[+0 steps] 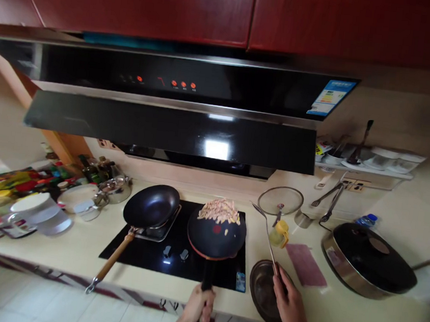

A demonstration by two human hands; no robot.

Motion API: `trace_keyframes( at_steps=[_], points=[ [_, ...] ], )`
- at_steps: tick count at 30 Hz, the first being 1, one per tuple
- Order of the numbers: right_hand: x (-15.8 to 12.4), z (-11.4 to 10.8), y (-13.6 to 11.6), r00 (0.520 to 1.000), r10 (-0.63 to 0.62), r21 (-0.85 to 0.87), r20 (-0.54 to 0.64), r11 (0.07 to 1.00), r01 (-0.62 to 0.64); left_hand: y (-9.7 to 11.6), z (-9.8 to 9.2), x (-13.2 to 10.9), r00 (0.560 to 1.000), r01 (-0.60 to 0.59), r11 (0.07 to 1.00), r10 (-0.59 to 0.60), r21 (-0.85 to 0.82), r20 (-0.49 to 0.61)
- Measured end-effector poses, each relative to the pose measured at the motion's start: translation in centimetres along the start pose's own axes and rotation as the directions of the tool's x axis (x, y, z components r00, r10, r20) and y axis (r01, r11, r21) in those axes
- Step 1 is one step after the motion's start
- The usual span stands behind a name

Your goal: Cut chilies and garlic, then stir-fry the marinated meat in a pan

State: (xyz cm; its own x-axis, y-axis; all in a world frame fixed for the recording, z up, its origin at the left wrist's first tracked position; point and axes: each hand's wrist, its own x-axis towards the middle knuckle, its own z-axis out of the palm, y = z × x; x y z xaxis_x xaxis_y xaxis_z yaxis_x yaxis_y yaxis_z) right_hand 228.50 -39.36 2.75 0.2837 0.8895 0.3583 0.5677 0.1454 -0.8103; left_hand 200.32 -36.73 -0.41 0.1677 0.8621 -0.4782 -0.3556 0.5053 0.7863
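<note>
My left hand (198, 305) is wrapped around the black handle of a frying pan (210, 242) at the right side of the cooktop. Pale strips of food, perhaps meat, (220, 212) are heaped along the pan's far edge, with a few small bits nearer its middle. In my right hand (288, 297) is a long metal spatula (270, 243), raised to the right of the pan with its head pointing up and away. Below that hand sits a dark metal bowl (263, 289), partly covered by the hand and forearm.
A dark wok (152, 206) with a wooden handle stands on the left burner. To the right are a glass lid (280, 200), a yellow-topped oil jug (279, 234), a pink cloth (307, 265) and a large lidded electric pan (369, 259). The range hood (172, 126) hangs low above.
</note>
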Motion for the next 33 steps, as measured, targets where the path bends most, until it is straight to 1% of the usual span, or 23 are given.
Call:
trace_keyframes(
  at_steps=[1,2,3,5,7,10,12,14,16,19,21,24,27,29,31,33],
  points=[
    [-0.2,0.1,0.4,1.000,0.010,-0.001,0.006,1.000,-0.010,-1.1,-0.5,-0.2,1.000,0.027,1.000,-0.027,0.003,-0.016],
    [-0.3,0.3,0.8,1.000,0.022,0.001,0.018,1.000,-0.022,-2.0,-0.9,-0.2,0.999,0.025,1.000,-0.025,0.001,-0.034],
    [-0.4,0.5,1.2,0.999,0.032,0.000,0.031,0.999,-0.032,-2.5,-1.1,-0.1,0.999,0.031,0.999,-0.031,-0.006,-0.039],
    [-0.5,1.1,1.6,0.997,0.048,-0.038,0.054,0.998,-0.046,-2.8,-1.2,0.5,0.998,0.044,0.999,-0.045,-0.018,-0.038],
    [-0.2,2.0,1.5,0.991,0.042,-0.091,0.123,0.995,-0.031,-2.8,-1.2,1.2,0.998,0.065,0.998,-0.065,-0.022,-0.025],
    [0.7,4.2,0.3,0.967,-0.011,-0.195,0.255,0.979,0.062,-3.1,-1.9,2.1,0.999,0.054,0.998,-0.054,-0.014,-0.004],
    [1.3,6.2,-1.0,0.936,-0.019,-0.293,0.352,0.947,0.129,-3.6,-2.5,2.4,0.999,0.047,0.999,-0.047,0.002,0.010],
    [1.3,8.1,-1.9,0.893,0.033,-0.413,0.449,0.894,0.175,-4.2,-3.0,2.7,0.998,0.059,0.998,-0.059,0.014,0.021],
    [0.5,9.6,-2.0,0.836,0.109,-0.524,0.538,0.820,0.231,-4.9,-3.4,3.0,0.997,0.067,0.998,-0.067,0.009,0.023],
    [-0.9,10.6,-1.1,0.754,0.197,-0.612,0.627,0.723,0.321,-5.7,-3.7,3.5,0.996,0.084,0.996,-0.084,-0.008,0.012],
    [-0.8,11.0,-0.6,0.731,0.227,-0.633,0.644,0.694,0.342,-6.0,-3.8,3.7,0.995,0.103,0.995,-0.103,-0.014,0.007],
    [0.8,11.4,-0.6,0.739,0.248,-0.652,0.627,0.687,0.322,-6.0,-3.9,3.6,0.993,0.118,0.993,-0.118,-0.016,0.026],
    [2.1,11.2,-1.0,0.752,0.206,-0.627,0.626,0.706,0.328,-5.8,-3.8,3.4,0.991,0.131,0.991,-0.131,-0.019,0.043],
    [2.3,11.1,-1.4,0.774,0.165,-0.613,0.611,0.717,0.332,-5.6,-3.8,3.2,0.990,0.136,0.991,-0.135,-0.021,0.044],
    [2.2,11.6,-2.0,0.790,0.142,-0.607,0.596,0.723,0.329,-5.5,-3.8,3.1,0.989,0.143,0.990,-0.142,-0.018,0.041],
    [2.0,12.8,-2.6,0.778,0.141,-0.602,0.613,0.721,0.343,-5.5,-3.8,3.1,0.987,0.159,0.987,-0.158,-0.015,0.037]
  ],
)
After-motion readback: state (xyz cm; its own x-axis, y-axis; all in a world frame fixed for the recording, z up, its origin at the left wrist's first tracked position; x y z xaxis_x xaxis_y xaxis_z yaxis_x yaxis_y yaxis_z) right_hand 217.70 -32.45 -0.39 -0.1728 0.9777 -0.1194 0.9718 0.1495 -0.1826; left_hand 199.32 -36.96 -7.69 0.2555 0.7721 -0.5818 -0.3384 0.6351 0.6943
